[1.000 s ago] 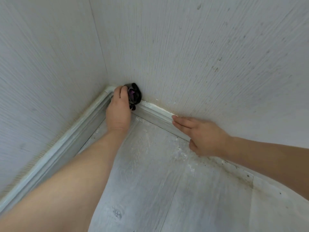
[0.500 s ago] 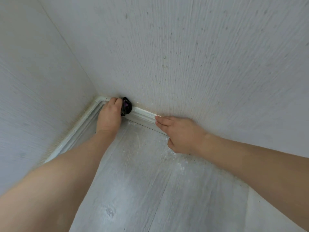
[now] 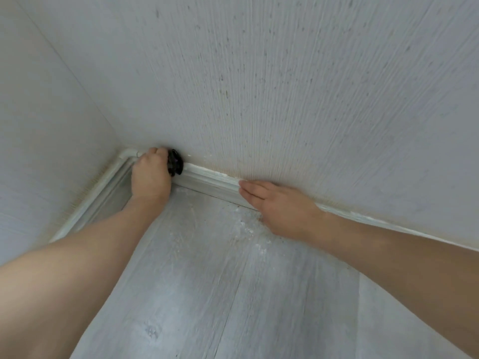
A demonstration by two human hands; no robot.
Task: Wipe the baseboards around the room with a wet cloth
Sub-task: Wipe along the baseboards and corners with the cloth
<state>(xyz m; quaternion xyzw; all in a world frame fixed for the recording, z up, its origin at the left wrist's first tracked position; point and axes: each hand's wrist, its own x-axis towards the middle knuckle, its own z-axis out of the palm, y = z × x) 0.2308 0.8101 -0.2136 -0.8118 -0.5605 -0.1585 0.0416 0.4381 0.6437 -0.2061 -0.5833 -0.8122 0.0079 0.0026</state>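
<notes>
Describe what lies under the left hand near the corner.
The left hand grips a bunched dark cloth against the white baseboard. The baseboard under it is covered.

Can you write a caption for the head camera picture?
Left hand presses crumpled dark cloth to white baseboard near corner; right hand rests flat.

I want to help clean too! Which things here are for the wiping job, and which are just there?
For the job: dark cloth, held in the left hand; baseboard; right hand, flat against the baseboard.

Just there: textured wall; grey floor; white crumbs on the floor.
</notes>
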